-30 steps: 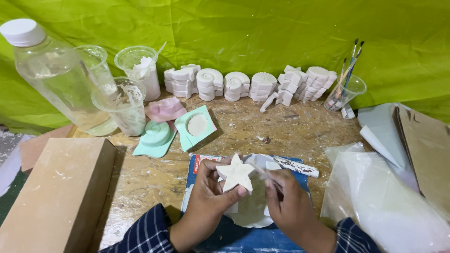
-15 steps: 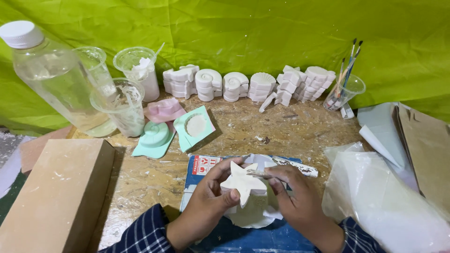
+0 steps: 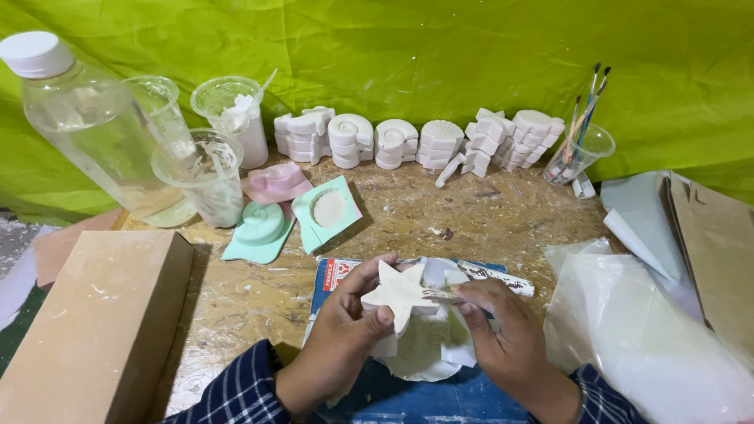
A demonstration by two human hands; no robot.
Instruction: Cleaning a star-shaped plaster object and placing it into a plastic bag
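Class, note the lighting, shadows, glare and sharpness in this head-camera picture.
Head view: soft, even light; a shadow lies right of the tan block; mild glare on the clear bottle; the white star cast and both hands are sharp; the frame edges bow slightly.

**What we cannot make out**

We see the tan block [image 3: 94,330] cut off by the near and left edges, and the brown paper [image 3: 719,251] runs off the right edge. Our left hand [image 3: 345,334] hides the near points of the white star [image 3: 402,292]. The thin tool in our right hand [image 3: 503,338] is too small to identify.
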